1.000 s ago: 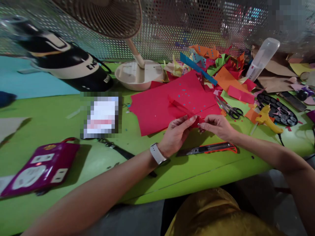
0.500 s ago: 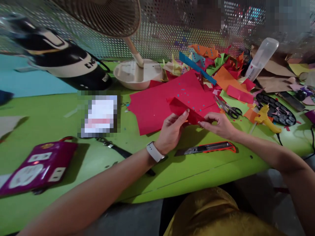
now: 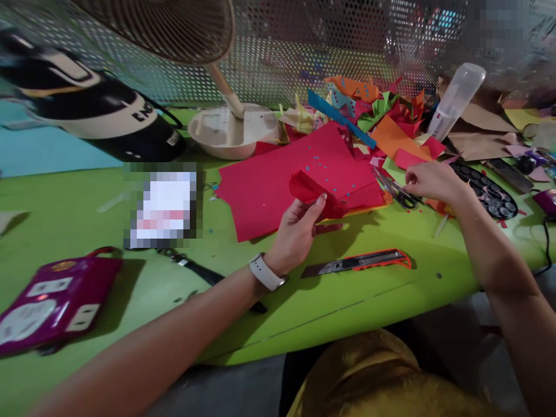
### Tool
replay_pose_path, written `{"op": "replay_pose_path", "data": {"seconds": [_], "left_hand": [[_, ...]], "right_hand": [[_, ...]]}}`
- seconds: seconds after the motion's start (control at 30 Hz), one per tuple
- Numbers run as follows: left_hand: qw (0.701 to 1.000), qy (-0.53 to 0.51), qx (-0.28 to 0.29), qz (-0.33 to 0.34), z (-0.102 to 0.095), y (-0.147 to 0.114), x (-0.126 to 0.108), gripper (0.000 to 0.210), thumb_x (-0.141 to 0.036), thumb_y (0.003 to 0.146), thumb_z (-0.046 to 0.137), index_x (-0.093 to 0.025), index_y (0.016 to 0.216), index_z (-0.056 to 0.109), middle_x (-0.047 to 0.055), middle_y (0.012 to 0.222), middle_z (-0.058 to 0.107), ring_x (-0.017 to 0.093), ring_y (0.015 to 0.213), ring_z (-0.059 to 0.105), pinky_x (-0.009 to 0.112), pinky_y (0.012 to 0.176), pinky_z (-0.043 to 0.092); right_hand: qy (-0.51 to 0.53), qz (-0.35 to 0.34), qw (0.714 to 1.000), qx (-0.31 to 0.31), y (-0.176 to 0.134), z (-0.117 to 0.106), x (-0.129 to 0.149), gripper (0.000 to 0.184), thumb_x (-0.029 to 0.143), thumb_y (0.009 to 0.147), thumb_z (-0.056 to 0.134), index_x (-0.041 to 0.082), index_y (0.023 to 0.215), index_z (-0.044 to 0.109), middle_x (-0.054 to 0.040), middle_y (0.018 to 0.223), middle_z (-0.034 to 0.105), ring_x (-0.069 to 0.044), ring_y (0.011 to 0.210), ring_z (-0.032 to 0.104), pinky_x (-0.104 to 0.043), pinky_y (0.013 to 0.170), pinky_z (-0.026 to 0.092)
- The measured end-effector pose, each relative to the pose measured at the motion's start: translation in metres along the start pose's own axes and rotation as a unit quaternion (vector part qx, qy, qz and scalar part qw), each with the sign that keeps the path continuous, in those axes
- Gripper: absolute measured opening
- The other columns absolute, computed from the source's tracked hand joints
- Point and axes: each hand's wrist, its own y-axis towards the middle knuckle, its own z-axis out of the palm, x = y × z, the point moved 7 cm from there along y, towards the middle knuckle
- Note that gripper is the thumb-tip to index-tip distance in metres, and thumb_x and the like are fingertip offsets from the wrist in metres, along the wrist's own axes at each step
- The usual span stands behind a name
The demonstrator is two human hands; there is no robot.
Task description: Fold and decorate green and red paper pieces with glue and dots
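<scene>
My left hand (image 3: 297, 231), wearing a white-strapped watch, pinches a folded piece of red paper (image 3: 310, 188) between thumb and fingers. Beneath it lies a large red sheet (image 3: 264, 194), sprinkled with small blue bits. My right hand (image 3: 434, 182) is over the scissors (image 3: 393, 188), fingers curled in by the black handles; whether they grip anything is hidden. The yellow glue gun is mostly covered by that hand and wrist, with only its pale glue stick (image 3: 441, 226) showing. An orange-edged box cutter (image 3: 360, 263) rests on the green table in front of my left hand, blade out.
A pile of coloured paper scraps (image 3: 373, 107) lies at the back beside a clear bottle (image 3: 458, 101). Left stand a fan base (image 3: 217, 136), a black-and-white flask (image 3: 108, 119), a blurred-out phone (image 3: 163, 205) and a purple box (image 3: 61, 298). A black palette (image 3: 497, 194) sits right.
My right hand has let go of the folded red paper and moved right, over to the scissors and glue gun. The left hand still holds the paper. The view has shifted slightly.
</scene>
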Motion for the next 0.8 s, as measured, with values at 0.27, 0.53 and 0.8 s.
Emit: {"op": "replay_pose_path", "data": {"seconds": [0.27, 0.53, 0.8], "left_hand": [[1.0, 0.008, -0.003, 0.011, 0.0, -0.001, -0.002, 0.036, -0.044, 0.072, 0.08, -0.023, 0.095, 0.063, 0.001, 0.097, 0.076, 0.02, 0.087, 0.073, 0.031, 0.07, 0.062], [1.0, 0.02, 0.016, 0.001, 0.005, -0.003, -0.003, 0.029, -0.036, 0.07, 0.08, -0.022, 0.09, 0.065, 0.002, 0.093, 0.076, 0.02, 0.083, 0.072, 0.032, 0.07, 0.061], [0.999, 0.046, 0.023, 0.015, 0.005, -0.003, -0.003, 0.024, -0.031, 0.073, 0.076, -0.021, 0.093, 0.068, 0.005, 0.098, 0.076, 0.021, 0.089, 0.072, 0.031, 0.072, 0.059]], "right_hand": [[-0.019, -0.013, 0.999, 0.033, 0.001, 0.005, 0.005, 0.017, 0.029, 0.077, 0.059, 0.022, 0.086, 0.072, -0.0051, 0.09, 0.074, -0.022, 0.082, 0.062, -0.03, 0.059, 0.031], [-0.044, -0.018, 0.999, 0.022, 0.005, 0.011, -0.001, 0.02, 0.028, 0.077, 0.058, 0.02, 0.091, 0.07, -0.008, 0.094, 0.072, -0.023, 0.085, 0.062, -0.031, 0.059, 0.031], [0.015, -0.024, 0.999, -0.044, 0.006, 0.006, 0.01, 0.024, 0.034, 0.081, 0.057, 0.019, 0.097, 0.067, -0.0128, 0.104, 0.07, -0.028, 0.092, 0.062, -0.034, 0.065, 0.038]]}}
